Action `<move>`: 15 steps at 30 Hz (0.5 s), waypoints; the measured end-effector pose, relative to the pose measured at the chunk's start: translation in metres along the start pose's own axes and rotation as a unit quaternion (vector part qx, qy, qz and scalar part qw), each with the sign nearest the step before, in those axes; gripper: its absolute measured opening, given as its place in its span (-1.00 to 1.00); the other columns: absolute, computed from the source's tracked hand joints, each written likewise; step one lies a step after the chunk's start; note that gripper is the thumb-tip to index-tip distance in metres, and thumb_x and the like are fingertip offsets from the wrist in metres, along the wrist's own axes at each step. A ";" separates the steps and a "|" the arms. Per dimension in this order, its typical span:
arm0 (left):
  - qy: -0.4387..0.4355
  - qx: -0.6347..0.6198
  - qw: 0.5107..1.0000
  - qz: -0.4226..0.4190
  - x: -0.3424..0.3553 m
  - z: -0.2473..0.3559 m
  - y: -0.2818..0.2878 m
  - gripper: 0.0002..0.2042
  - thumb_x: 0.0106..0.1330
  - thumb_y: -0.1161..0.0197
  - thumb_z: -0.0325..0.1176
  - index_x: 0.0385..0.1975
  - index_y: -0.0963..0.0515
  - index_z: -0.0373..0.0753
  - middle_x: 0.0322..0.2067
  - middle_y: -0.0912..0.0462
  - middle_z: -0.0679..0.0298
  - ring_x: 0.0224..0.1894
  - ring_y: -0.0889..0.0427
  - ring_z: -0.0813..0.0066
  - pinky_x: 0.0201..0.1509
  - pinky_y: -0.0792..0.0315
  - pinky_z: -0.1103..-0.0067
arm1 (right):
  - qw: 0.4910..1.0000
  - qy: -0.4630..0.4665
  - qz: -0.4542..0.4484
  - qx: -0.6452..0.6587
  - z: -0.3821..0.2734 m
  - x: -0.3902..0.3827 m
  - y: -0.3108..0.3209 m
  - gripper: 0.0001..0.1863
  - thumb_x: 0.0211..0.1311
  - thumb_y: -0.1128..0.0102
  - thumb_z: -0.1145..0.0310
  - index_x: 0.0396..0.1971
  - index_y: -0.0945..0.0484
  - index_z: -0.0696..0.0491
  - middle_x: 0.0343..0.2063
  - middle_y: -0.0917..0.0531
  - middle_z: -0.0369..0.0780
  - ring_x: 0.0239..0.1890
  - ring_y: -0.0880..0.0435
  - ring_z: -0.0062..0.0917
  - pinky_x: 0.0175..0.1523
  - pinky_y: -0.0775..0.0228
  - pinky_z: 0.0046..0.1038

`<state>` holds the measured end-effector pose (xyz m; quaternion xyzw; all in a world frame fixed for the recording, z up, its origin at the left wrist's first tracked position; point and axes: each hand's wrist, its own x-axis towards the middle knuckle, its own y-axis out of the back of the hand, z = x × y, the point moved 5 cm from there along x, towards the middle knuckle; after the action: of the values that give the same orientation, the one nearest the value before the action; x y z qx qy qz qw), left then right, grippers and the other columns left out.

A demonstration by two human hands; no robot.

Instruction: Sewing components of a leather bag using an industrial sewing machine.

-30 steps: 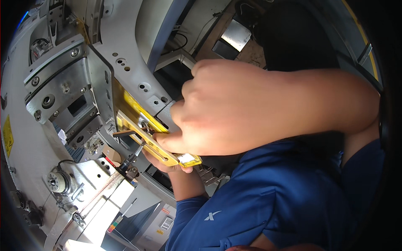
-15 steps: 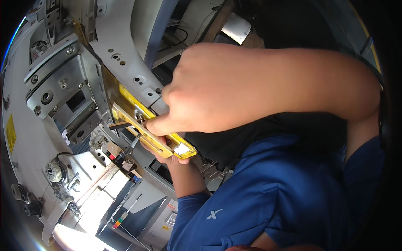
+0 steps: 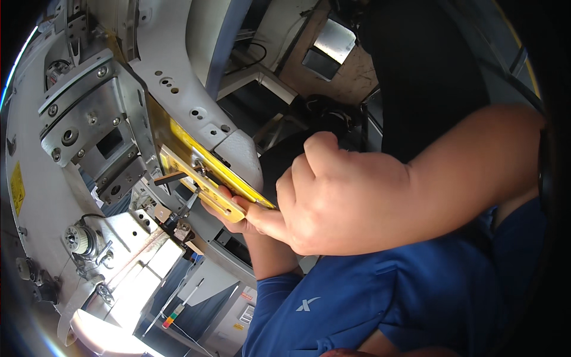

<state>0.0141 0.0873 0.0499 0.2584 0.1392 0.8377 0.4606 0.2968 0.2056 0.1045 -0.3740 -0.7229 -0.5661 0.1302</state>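
Note:
My left hand [image 3: 233, 224] is closed around the near end of a slotted, pale yellow bar [image 3: 221, 202]. Its fingertips show between this bar and a brighter yellow strip [image 3: 208, 157] alongside. My right hand [image 3: 333, 196] is curled, its back toward me, at the near end of the strip. The thumb side touches the bar's end next to my left hand. What its fingers enclose is hidden. Between bar and strip sits a small metal fastener [image 3: 200, 168]. A dark flat piece [image 3: 170, 178] juts out across the bar.
A large grey machine casting [image 3: 193, 101] curves along the left, with a bolted metal bracket [image 3: 89, 113]. Below it are a ribbed knob [image 3: 78, 239] and a brightly lit panel [image 3: 134, 279]. A reflective sheet [image 3: 335, 40] lies at the top, beside a dark rectangular piece [image 3: 321, 62].
My right hand has moved right and down, away from the fastener to the strip's near end. That uncovers the fastener and part of the casting. My left hand stays at the bar.

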 end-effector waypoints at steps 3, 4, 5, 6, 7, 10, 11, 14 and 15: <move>-0.017 -0.025 0.999 -0.019 -0.001 0.006 -0.005 0.01 0.09 -0.36 0.19 0.41 -0.19 -0.43 0.36 -0.23 -0.06 0.39 -0.31 0.12 0.46 -0.22 0.25 | 1.000 0.014 -0.002 -0.019 -0.002 0.000 -0.002 -0.79 0.13 -0.19 0.19 -0.40 -0.56 0.03 -0.80 -0.40 -0.35 -0.76 -0.35 -0.57 -0.56 -0.09 -0.44; -0.021 -0.031 0.999 -0.026 -0.002 0.007 -0.007 0.01 0.08 -0.37 0.18 0.41 -0.18 -0.42 0.36 -0.24 -0.05 0.39 -0.31 0.14 0.46 -0.22 0.26 | 1.000 0.026 0.000 -0.009 0.000 0.001 -0.003 -0.78 0.15 -0.19 0.19 -0.39 -0.57 0.04 -0.80 -0.41 -0.35 -0.76 -0.35 -0.57 -0.56 -0.12 -0.44; -0.026 -0.038 0.998 -0.034 -0.002 0.009 -0.008 0.02 0.07 -0.39 0.17 0.42 -0.17 -0.41 0.36 -0.24 -0.04 0.39 -0.31 0.15 0.46 -0.21 0.27 | 1.000 0.012 0.010 0.008 0.005 0.002 -0.003 -0.77 0.16 -0.19 0.19 -0.38 -0.58 0.05 -0.80 -0.41 -0.36 -0.77 -0.36 -0.58 -0.57 -0.14 -0.44; -0.030 -0.047 0.997 -0.043 -0.004 0.011 -0.010 0.02 0.06 -0.40 0.16 0.43 -0.17 -0.40 0.36 -0.24 -0.02 0.39 -0.32 0.17 0.46 -0.21 0.28 | 0.993 0.016 0.021 0.116 0.011 0.002 -0.002 -0.76 0.17 -0.19 0.20 -0.35 -0.61 0.07 -0.80 -0.42 -0.37 -0.77 -0.40 -0.59 -0.58 -0.14 -0.45; -0.031 -0.055 0.997 -0.053 -0.005 0.011 -0.012 0.03 0.05 -0.41 0.15 0.43 -0.16 -0.39 0.36 -0.25 -0.01 0.38 -0.32 0.19 0.46 -0.20 0.28 | 0.974 0.032 -0.005 0.224 0.016 0.004 -0.004 -0.75 0.19 -0.19 0.21 -0.31 -0.63 0.09 -0.79 -0.44 -0.39 -0.77 -0.43 -0.59 -0.59 -0.15 -0.46; -0.033 -0.088 0.992 -0.086 -0.011 0.016 -0.012 0.05 0.02 -0.46 0.12 0.45 -0.14 -0.36 0.36 -0.26 0.03 0.38 -0.32 0.24 0.46 -0.19 0.31 | 0.965 0.018 0.044 0.257 0.048 0.012 0.001 -0.71 0.20 -0.20 0.26 -0.12 -0.68 0.01 -0.74 -0.48 -0.37 -0.72 -0.54 -0.50 -0.61 -0.24 -0.39; -0.017 -0.129 0.986 -0.101 -0.012 0.016 -0.013 0.06 0.01 -0.47 0.12 0.46 -0.13 -0.35 0.36 -0.26 0.04 0.38 -0.32 0.26 0.46 -0.19 0.32 | 0.967 0.015 0.021 0.254 0.055 0.017 -0.001 -0.78 0.18 -0.20 0.27 -0.21 -0.67 0.00 -0.71 -0.52 -0.33 -0.67 -0.59 -0.43 -0.57 -0.33 -0.35; -0.060 -0.088 0.990 -0.097 -0.011 0.023 -0.011 0.09 -0.01 -0.51 0.09 0.48 -0.11 -0.32 0.36 -0.27 0.08 0.37 -0.33 0.31 0.47 -0.17 0.34 | 0.968 0.025 -0.022 0.249 0.065 0.030 -0.004 -0.87 0.14 -0.21 0.28 -0.45 -0.65 0.00 -0.65 -0.64 -0.24 -0.55 -0.70 -0.31 -0.46 -0.51 -0.27; -0.066 -0.097 0.988 -0.097 -0.009 0.025 -0.012 0.01 0.05 -0.48 0.09 0.46 -0.15 -0.29 0.36 -0.29 0.09 0.36 -0.35 0.25 0.44 -0.23 0.29 | 0.961 0.024 -0.057 0.269 0.066 0.034 -0.007 -0.85 0.12 -0.21 0.28 -0.52 -0.65 0.01 -0.64 -0.67 -0.21 -0.51 -0.74 -0.28 -0.43 -0.56 -0.25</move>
<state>0.0407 0.0863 0.0620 0.2523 0.0517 0.7796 0.5708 0.2844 0.2790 0.0983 -0.2699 -0.8651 -0.3664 0.2112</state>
